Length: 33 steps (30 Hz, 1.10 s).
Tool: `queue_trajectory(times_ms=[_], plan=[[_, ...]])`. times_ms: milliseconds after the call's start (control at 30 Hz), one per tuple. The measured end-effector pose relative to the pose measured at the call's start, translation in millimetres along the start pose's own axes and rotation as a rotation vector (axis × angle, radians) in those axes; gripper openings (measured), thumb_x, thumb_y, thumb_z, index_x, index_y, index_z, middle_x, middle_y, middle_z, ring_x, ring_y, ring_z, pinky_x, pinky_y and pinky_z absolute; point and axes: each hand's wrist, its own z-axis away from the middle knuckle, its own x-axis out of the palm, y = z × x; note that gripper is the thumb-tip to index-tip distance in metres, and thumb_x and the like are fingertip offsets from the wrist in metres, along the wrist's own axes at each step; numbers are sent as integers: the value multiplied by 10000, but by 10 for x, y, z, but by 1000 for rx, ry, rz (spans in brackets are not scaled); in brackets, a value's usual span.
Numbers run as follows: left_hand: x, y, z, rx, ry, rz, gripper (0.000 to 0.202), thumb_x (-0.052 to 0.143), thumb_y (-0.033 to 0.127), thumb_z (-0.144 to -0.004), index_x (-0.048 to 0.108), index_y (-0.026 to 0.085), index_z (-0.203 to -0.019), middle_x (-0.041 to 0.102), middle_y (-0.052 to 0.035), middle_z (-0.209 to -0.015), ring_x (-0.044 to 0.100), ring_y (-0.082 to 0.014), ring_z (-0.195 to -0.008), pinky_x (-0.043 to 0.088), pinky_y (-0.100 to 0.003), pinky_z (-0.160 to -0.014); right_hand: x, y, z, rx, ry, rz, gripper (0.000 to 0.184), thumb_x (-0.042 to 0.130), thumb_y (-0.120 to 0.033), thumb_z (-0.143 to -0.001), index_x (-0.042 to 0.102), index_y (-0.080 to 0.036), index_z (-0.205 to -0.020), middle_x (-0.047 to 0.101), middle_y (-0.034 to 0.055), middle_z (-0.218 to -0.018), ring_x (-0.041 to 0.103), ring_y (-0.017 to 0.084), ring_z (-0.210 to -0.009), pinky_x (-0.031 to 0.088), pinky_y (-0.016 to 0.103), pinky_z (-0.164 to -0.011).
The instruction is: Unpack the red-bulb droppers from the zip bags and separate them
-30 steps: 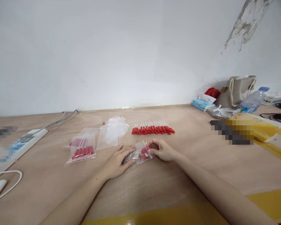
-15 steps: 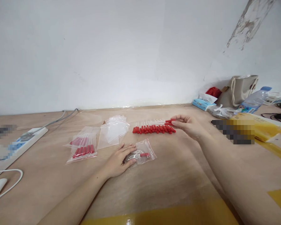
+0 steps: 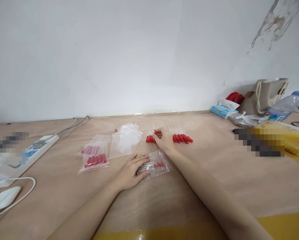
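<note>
My left hand [image 3: 133,171] lies on a clear zip bag [image 3: 155,171], thumb and fingers stretched apart, resting on its left part. A red-ended piece [image 3: 158,164] shows inside or under the film; I cannot tell which. My right hand [image 3: 164,140] is closed, fingertips pinching a thin red-handled stick [image 3: 155,132], over a row of similar red-handled sticks [image 3: 183,138] with pale shafts pointing to the wall. The hand hides the row's middle. Left of it lie flat empty zip bags [image 3: 121,143] and a filled zip bag [image 3: 96,160] with several red-handled sticks.
A power strip [image 3: 37,151] with cables and a white plug-like device [image 3: 6,200] is at the left. On the right are a tissue pack [image 3: 223,111], a cloth bag [image 3: 269,95], a plastic bottle [image 3: 285,106] and a yellow package [image 3: 289,133]. The wall [image 3: 139,60] stands behind.
My right hand has moved left from the row's right end to its left-middle part. The left hand stays on the zip bag. The view has shifted slightly.
</note>
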Motion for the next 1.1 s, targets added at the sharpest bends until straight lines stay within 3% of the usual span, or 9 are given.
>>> queue_trajectory(times_ms=[100,200,367,500,633,867,1000,1100], plan=[[6,-6,-2,0,-6,-6,427,447,408,-855,430,241,-1249,471,-42,-1297,383,-196,-1229,199,-453,-1077,0,-35,18,-27,-28,73,138,509,-199,-742,575,-158,-856,623,57,-839,570,158,-781,428,299,-746],[3,-5,-1,0,-4,-3,428,442,411,-857,426,245,-1251,466,-39,-1302,379,-194,-1232,199,-451,-1077,-60,-107,33,-39,-26,221,187,581,-295,-724,593,-158,-851,617,87,-891,541,211,-871,386,347,-794],[-6,8,3,-3,-3,1,428,438,419,-857,430,248,-1249,469,-42,-1299,379,-200,-1232,206,-456,-1073,-312,-144,189,-67,-50,287,139,549,-300,-757,606,-177,-784,620,70,-836,528,206,-849,356,344,-791],[-1,5,-1,0,1,5,442,443,414,-854,415,251,-1264,457,-47,-1308,378,-210,-1231,204,-466,-1070,-594,-82,457,-108,-145,222,78,534,-222,-740,598,-191,-708,614,26,-720,528,163,-737,364,289,-702],[0,4,-12,21,-5,9,462,454,421,-847,403,254,-1275,443,-49,-1320,366,-216,-1240,199,-470,-1071,-784,-5,654,-55,-338,182,84,569,-240,-718,638,-201,-689,608,3,-649,513,138,-637,362,266,-646],[-15,15,-13,20,-47,-18,458,426,438,-857,397,258,-1278,405,-39,-1349,329,-202,-1265,172,-463,-1081,-742,-7,686,-140,-586,167,189,620,-397,-721,687,-272,-846,611,-3,-694,509,154,-742,338,277,-707],[-12,13,-17,28,-37,-6,464,444,430,-851,397,259,-1280,415,-45,-1342,340,-212,-1258,177,-472,-1077,-712,-42,690,-177,-580,148,124,635,-336,-711,676,-242,-781,613,11,-796,512,159,-803,345,289,-747],[-12,10,-22,36,-35,-1,456,442,418,-855,396,261,-1281,429,-44,-1332,348,-211,-1253,180,-472,-1076,-807,-5,677,-71,-555,36,139,582,-315,-744,643,-196,-782,620,20,-753,526,141,-707,380,264,-659]])
